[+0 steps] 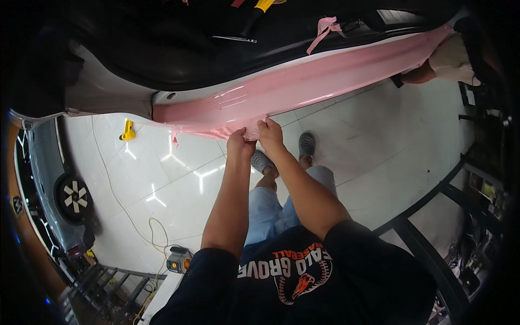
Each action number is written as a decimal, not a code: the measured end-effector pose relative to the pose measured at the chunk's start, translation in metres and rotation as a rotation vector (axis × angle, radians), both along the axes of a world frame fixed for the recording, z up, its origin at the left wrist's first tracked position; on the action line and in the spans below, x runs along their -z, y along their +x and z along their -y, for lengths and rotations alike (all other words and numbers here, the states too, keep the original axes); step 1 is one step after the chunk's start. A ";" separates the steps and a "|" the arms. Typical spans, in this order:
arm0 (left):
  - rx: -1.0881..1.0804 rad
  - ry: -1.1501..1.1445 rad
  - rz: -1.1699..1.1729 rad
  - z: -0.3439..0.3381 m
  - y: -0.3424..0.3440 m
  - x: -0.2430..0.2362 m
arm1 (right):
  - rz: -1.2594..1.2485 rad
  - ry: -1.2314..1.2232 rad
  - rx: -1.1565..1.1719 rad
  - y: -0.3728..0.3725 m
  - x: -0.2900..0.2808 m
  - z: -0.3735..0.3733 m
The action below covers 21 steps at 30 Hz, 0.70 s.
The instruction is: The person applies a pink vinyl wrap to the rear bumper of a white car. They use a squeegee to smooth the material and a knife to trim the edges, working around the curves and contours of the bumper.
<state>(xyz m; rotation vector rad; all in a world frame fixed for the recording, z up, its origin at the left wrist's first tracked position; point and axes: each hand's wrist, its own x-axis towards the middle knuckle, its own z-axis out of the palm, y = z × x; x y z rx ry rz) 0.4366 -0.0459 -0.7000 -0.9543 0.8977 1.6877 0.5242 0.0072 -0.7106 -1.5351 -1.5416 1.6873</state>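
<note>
Pink glossy film (303,89) covers the long door sill of a car, running from the left end of the sill to the far right. Its loose lower edge hangs below the sill and bunches up in front of me. My left hand (239,145) pinches this edge. Close beside it, my right hand (270,134) grips the same film, fingers closed over the margin. Left of my hands, a ragged strip of the film (203,131) hangs free. Some fingers are hidden behind the film.
A yellow heat-gun-like tool (128,130) lies on the tiled floor (368,151). On the black car interior lie a pink film scrap (324,31) and a thin blade-like tool (234,39). Another person's arm (420,74) is at the sill's right end. A cord (111,184) crosses the floor.
</note>
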 end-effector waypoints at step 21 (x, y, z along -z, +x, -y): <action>0.517 -0.422 -0.138 -0.009 -0.029 -0.063 | 0.191 -0.194 -0.384 -0.026 -0.011 -0.036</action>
